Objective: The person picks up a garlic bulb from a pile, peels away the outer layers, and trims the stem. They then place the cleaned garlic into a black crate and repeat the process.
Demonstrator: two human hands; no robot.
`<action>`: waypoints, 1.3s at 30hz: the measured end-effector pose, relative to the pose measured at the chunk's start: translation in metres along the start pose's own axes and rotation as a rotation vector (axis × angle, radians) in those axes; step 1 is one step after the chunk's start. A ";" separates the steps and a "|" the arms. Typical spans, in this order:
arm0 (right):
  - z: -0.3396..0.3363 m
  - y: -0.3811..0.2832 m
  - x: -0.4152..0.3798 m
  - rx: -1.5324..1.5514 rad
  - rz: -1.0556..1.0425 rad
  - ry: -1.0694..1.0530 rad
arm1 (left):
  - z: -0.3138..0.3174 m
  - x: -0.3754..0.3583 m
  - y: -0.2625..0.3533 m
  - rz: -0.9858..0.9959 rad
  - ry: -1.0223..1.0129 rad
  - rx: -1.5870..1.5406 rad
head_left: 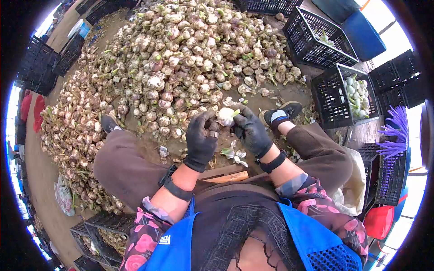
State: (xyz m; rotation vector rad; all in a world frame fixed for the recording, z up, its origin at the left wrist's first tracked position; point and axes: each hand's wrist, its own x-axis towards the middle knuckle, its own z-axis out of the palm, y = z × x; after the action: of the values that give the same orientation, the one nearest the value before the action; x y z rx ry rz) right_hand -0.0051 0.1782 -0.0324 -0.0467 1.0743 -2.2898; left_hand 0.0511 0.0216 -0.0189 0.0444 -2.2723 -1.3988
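Note:
A pale, peeled-looking garlic bulb (225, 117) with a green stem stub is between my two black-gloved hands. My left hand (200, 141) is curled closed at the bulb's left side, and a small metallic band (212, 134) shows at its fingers. From the right, my right hand (253, 131) closes its fingertips on the bulb by the stem. Loose white garlic skins (235, 152) lie on the ground beneath my hands. Just beyond them rises a big heap of unpeeled garlic (190, 58), with dirt on the bulbs.
At right, a black crate (332, 101) holds cleaned white garlic (358, 95); another black crate (318, 38) stands behind it. More crates (101, 237) sit at lower left. My shoes (289, 110) flank the work spot. A purple bristly thing (395, 133) and red container (379, 222) are far right.

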 end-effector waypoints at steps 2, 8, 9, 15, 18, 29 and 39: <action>0.000 0.001 -0.003 -0.023 0.021 0.030 | 0.001 0.001 0.002 -0.005 0.019 -0.031; 0.009 -0.001 -0.003 -0.280 -0.026 0.064 | 0.001 -0.001 -0.006 0.152 -0.021 0.147; 0.009 -0.002 -0.004 -0.379 -0.038 0.051 | 0.001 0.000 -0.009 0.194 -0.024 0.163; 0.013 0.000 -0.006 -0.479 -0.029 0.083 | 0.002 0.002 -0.010 0.226 -0.083 0.235; 0.001 0.003 -0.003 -0.428 0.013 0.012 | -0.001 0.003 -0.015 0.201 -0.088 0.157; -0.003 -0.003 -0.003 -0.426 -0.010 -0.153 | 0.001 0.005 -0.025 -0.207 -0.081 -0.046; 0.006 -0.016 -0.004 -0.453 0.011 -0.168 | 0.047 -0.078 -0.195 -0.019 -0.808 0.495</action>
State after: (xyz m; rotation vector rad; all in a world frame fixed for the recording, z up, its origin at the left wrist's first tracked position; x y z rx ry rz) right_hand -0.0084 0.1841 -0.0167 -0.4041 1.4722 -1.9494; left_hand 0.0602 -0.0126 -0.2315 -0.4104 -3.2379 -0.9030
